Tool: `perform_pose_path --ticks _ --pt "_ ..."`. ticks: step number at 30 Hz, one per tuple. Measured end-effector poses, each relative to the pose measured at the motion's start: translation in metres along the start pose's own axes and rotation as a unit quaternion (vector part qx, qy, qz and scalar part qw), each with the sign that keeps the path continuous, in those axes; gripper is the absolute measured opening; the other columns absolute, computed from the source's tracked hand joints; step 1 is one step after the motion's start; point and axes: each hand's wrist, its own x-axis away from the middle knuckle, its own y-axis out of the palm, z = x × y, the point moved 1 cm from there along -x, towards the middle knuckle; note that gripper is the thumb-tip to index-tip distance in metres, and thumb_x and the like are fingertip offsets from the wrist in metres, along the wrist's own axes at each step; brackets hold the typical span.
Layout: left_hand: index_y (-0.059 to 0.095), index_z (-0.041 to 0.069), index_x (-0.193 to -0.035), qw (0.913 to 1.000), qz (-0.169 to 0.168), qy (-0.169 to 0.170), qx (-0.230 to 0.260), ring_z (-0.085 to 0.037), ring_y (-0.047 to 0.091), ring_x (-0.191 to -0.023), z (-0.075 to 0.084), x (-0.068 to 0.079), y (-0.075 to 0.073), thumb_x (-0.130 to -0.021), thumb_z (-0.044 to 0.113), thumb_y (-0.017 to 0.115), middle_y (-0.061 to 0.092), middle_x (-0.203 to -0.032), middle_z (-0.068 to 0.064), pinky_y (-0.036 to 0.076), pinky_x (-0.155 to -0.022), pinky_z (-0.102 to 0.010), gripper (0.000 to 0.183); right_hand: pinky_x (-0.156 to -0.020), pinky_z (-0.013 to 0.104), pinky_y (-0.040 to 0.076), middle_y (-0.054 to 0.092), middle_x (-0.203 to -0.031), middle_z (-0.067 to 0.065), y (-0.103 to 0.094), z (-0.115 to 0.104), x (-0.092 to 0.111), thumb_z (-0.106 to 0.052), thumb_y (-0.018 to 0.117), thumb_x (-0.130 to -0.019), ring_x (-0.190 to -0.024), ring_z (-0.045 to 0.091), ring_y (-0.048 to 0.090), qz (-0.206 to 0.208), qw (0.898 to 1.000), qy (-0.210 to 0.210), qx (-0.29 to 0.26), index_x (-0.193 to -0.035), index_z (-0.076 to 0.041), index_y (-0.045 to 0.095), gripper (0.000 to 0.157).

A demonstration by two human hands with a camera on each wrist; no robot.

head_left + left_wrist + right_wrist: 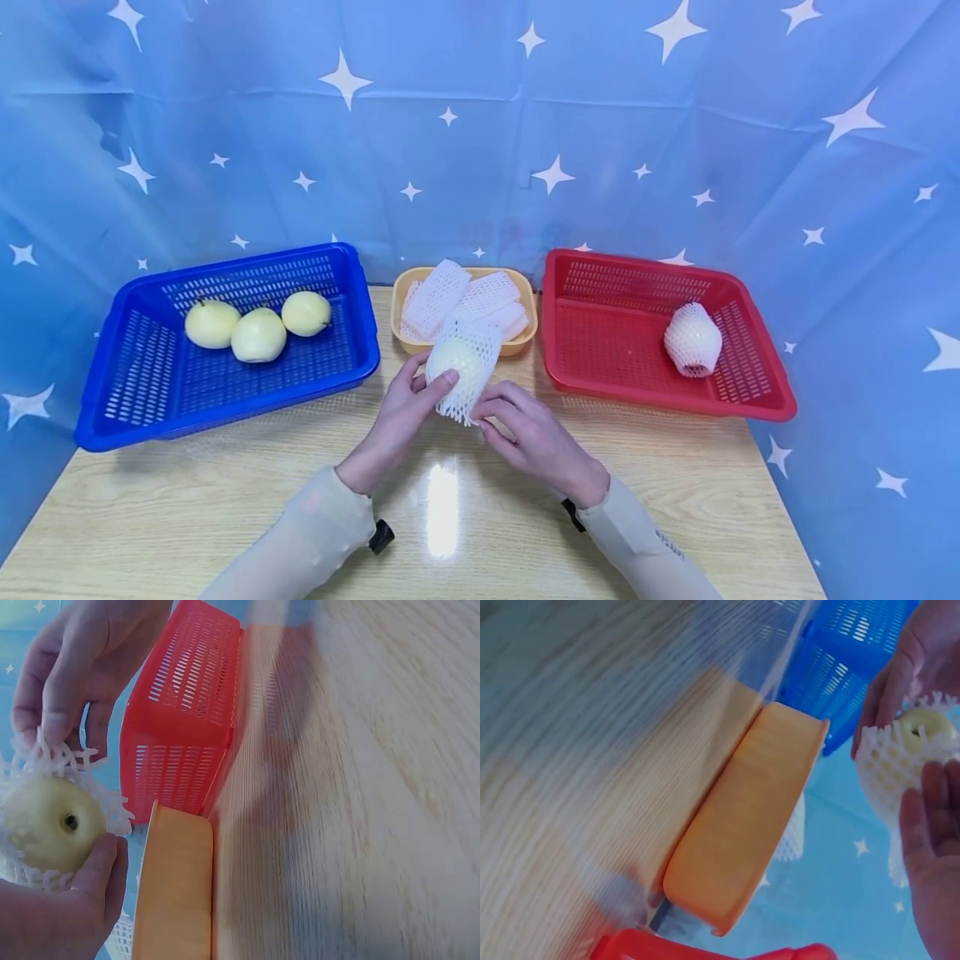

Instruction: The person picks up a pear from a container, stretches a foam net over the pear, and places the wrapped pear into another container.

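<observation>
My left hand point(405, 410) grips a pale yellow pear point(46, 825) that sits inside a white foam net sleeve point(480, 337). The thumb lies along the near side of the fruit. At the sleeve's lower right edge, my right hand point(536, 437) pinches the mesh between thumb and fingers. The left wrist view shows the pear's dark-centred end bare within the stretched net opening. Both hands are above the table, just in front of a small yellow-orange basket point(516, 348) with several flat foam nets point(438, 298) in it.
At the left stands a blue basket point(225, 425) holding three bare pears point(258, 335). The red basket point(600, 333) on the right contains one net-wrapped pear point(692, 340). A blue star-patterned cloth point(480, 125) hangs behind the wooden table point(225, 508).
</observation>
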Motion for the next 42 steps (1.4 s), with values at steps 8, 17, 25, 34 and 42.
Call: perform_pose_path --ticks 8,17,25,34,42 --pt "0.042 0.010 -0.151 0.9990 -0.003 0.017 -0.040 -0.025 0.068 -0.112 0.001 -0.001 -0.001 -0.099 0.031 0.070 0.065 -0.131 -0.021 0.055 -0.091 -0.032 0.063 -0.095 0.032 0.052 0.064 -0.113 -0.002 0.001 0.002 0.000 -0.016 0.071 -0.092 -0.109 0.016 0.060 0.024 0.996 0.073 -0.052 -0.108 -0.015 0.068 0.016" --pt "0.043 0.013 -0.152 0.9978 -0.005 0.010 -0.066 -0.028 0.068 -0.114 0.002 -0.001 0.001 -0.097 0.034 0.073 0.065 -0.131 -0.018 0.056 -0.095 -0.038 0.066 -0.093 0.038 0.056 0.063 -0.107 0.005 -0.003 0.003 -0.010 -0.011 0.063 -0.101 -0.103 0.018 0.062 0.139 0.949 0.243 -0.146 -0.110 -0.005 0.062 0.011" --pt "0.042 0.016 -0.153 0.9974 -0.010 0.006 -0.071 -0.028 0.067 -0.115 0.003 0.000 0.002 -0.096 0.037 0.074 0.064 -0.132 -0.016 0.057 -0.093 -0.038 0.068 -0.107 0.051 0.049 0.043 -0.154 0.016 0.002 -0.002 -0.020 -0.026 0.055 -0.109 -0.134 0.036 0.055 0.075 0.880 0.359 -0.301 -0.158 -0.012 0.035 0.055" --pt "0.046 0.010 -0.154 0.9964 -0.004 0.044 -0.072 -0.033 0.064 -0.119 0.002 0.004 -0.001 -0.108 0.036 0.056 0.060 -0.139 -0.020 0.056 -0.098 -0.043 0.054 -0.101 0.042 0.054 0.040 -0.157 0.015 0.010 0.001 -0.022 -0.031 0.058 -0.106 -0.129 0.034 0.060 0.047 0.853 0.388 -0.347 -0.161 -0.013 0.029 0.065" --pt "0.043 0.006 -0.156 0.9958 -0.024 0.081 -0.035 -0.038 0.062 -0.122 0.006 0.010 -0.003 -0.113 0.044 0.034 0.052 -0.149 -0.022 0.052 -0.105 -0.042 0.059 -0.100 0.036 0.054 0.048 -0.147 0.021 0.007 0.001 -0.026 -0.025 0.057 -0.105 -0.128 0.031 0.059 0.072 0.836 0.387 -0.382 -0.160 -0.008 0.030 0.063"
